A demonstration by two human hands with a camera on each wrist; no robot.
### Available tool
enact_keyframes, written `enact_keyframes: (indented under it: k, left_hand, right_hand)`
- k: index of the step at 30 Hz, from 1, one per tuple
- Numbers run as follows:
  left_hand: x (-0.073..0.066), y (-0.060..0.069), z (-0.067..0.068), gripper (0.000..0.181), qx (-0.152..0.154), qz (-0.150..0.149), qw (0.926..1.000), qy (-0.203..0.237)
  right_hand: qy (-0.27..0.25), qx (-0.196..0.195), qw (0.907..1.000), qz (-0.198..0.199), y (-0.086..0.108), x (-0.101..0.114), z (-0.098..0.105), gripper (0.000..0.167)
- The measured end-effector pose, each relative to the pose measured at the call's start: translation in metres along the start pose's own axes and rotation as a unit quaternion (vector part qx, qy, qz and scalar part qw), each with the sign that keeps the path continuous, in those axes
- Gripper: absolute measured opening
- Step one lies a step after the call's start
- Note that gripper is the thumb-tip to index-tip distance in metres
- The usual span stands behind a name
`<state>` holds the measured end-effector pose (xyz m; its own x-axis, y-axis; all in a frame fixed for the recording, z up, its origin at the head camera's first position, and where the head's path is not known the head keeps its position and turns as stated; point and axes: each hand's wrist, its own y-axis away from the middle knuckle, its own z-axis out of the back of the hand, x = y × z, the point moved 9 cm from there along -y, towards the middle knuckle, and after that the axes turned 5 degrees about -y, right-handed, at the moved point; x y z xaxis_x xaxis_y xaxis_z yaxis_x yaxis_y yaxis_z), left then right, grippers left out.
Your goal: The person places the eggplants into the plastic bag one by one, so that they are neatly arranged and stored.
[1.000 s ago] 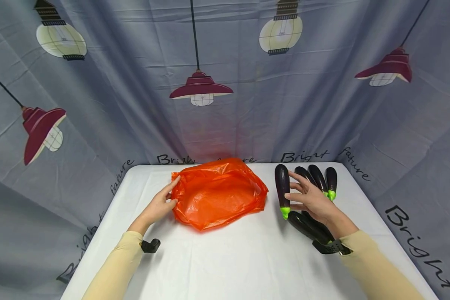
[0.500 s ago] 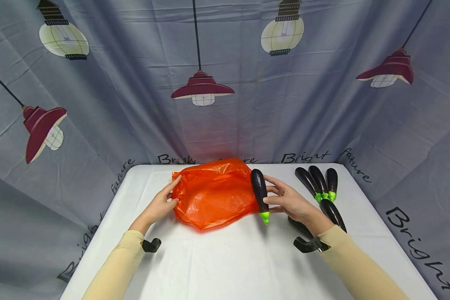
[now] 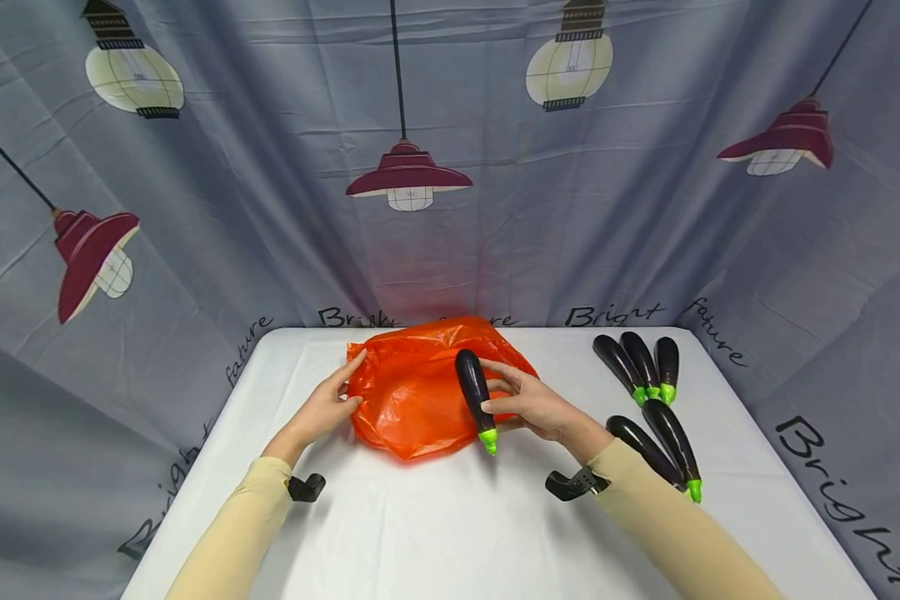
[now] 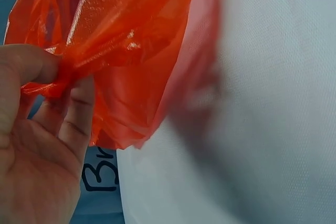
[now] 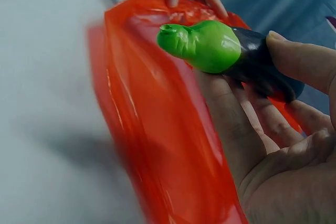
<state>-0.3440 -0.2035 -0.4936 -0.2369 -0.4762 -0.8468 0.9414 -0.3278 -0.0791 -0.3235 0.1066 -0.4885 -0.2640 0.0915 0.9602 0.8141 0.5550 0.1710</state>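
An orange-red plastic bag (image 3: 412,400) lies on the white table. At its left edge my left hand (image 3: 322,412) pinches the plastic between thumb and fingers; the left wrist view shows the left hand (image 4: 42,145) gripping a gathered fold of the bag (image 4: 131,40). My right hand (image 3: 540,404) holds a dark eggplant (image 3: 472,383), green end toward me, over the bag's right part. In the right wrist view, thumb and fingers of the right hand (image 5: 294,145) grip the eggplant (image 5: 215,45) above the bag (image 5: 157,129).
On the right side of the white table (image 3: 435,533) lie several more eggplants: a group near the back (image 3: 639,358), and two closer to me, one of them (image 3: 671,442) beside my right sleeve. A grey curtain (image 3: 465,250) with printed lamps surrounds the table.
My right hand has carried the eggplant leftward from beside the other eggplants to over the bag. My left hand has stayed on the bag's left edge.
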Motion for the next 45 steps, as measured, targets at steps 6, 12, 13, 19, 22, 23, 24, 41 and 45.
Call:
enact_keyframes:
  k: [6, 12, 13, 19, 22, 23, 24, 41, 45]
  left_hand:
    - [0.004, 0.0, 0.002, 0.083, 0.007, 0.027, 0.9987, 0.041]
    - [0.01, 0.003, 0.005, 0.083, 0.017, 0.055, 0.9954, 0.077]
    - [0.01, 0.003, 0.006, 0.082, 0.019, 0.057, 0.9952, 0.077]
    - [0.009, 0.003, 0.006, 0.082, 0.022, 0.045, 0.9938, 0.1]
    - [0.007, 0.002, 0.005, 0.083, 0.018, 0.034, 0.9929, 0.112]
    - [0.007, 0.002, 0.005, 0.084, 0.018, 0.03, 0.9928, 0.114]
    - [0.007, 0.001, 0.004, 0.084, 0.017, 0.028, 0.9923, 0.119]
    - [0.004, 0.0, -0.006, 0.084, 0.017, 0.024, 0.9945, 0.101]
    - [0.005, 0.002, -0.005, 0.085, 0.013, 0.034, 0.9953, 0.09]
  right_hand:
    - [-0.001, 0.002, 0.9999, -0.01, -0.015, -0.008, -0.011, 0.082]
    - [-0.013, 0.0, 0.9997, -0.019, -0.025, -0.016, -0.018, 0.079]
    - [-0.018, 0.0, 0.9996, -0.021, -0.027, -0.017, -0.019, 0.079]
    - [-0.052, 0.006, 0.9978, -0.04, -0.038, -0.027, -0.027, 0.081]
    - [-0.073, -0.006, 0.996, -0.05, -0.046, -0.031, -0.028, 0.079]
    - [-0.081, -0.013, 0.9952, -0.053, -0.049, -0.032, -0.028, 0.078]
    - [-0.085, -0.018, 0.9948, -0.055, -0.052, -0.032, -0.029, 0.077]
    - [-0.084, -0.094, 0.9886, -0.083, -0.109, -0.049, -0.056, 0.083]
    - [-0.08, -0.084, 0.9899, -0.081, -0.119, -0.053, -0.068, 0.085]
